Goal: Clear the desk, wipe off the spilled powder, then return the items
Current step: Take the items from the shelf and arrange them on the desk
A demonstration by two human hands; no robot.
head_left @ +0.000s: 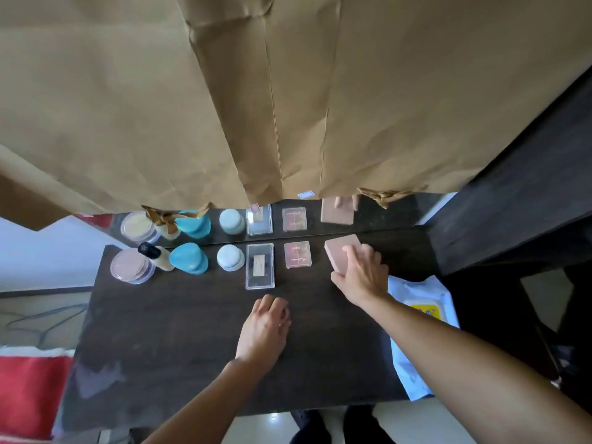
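The pink rectangular box (341, 248) is sitting at the right end of the row along the back of the dark wooden desk (192, 347), near the small pink palette (297, 254). The right hand (362, 274) is closing its grip on the box, fingers over the top and thumb at the near edge. The left hand (266, 328) is resting loosely curled on the desk, holding nothing. No powder is showing, so this is probably the returning step. Next, the box needs squaring with the row and releasing.
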